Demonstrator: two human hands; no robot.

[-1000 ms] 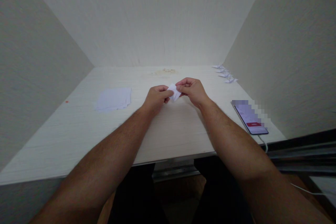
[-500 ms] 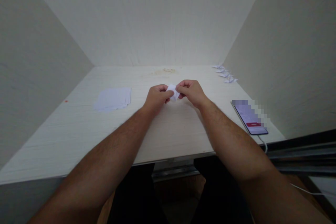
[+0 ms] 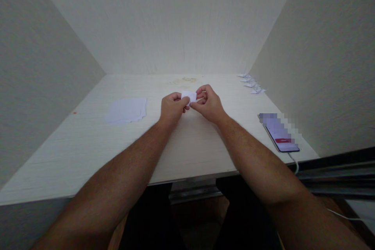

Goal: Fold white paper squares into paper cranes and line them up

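My left hand [image 3: 172, 106] pinches a small folded piece of white paper [image 3: 191, 95], its thumb lying across the front and the fingers behind. The paper is held up over the table and now looks like a small four-sided shape. At its right side is my right hand [image 3: 210, 103], thumb against the lower right corner and curled fingers by the right edge. Some of the right fingertips are hidden, so how firmly they grip does not show.
A stack of white paper sheets [image 3: 125, 110] lies left on the white table [image 3: 193, 144]. Several folded paper figures [image 3: 252, 85] stand in a row at the back right. A phone [image 3: 277, 133] with a cable [image 3: 295, 163] lies at the right edge. Walls enclose the back and sides.
The paper has turned from a pointed shape to a flatter four-sided one and shifted slightly left. My right fingers have loosened and moved to its right edge; my left hand still pinches it.
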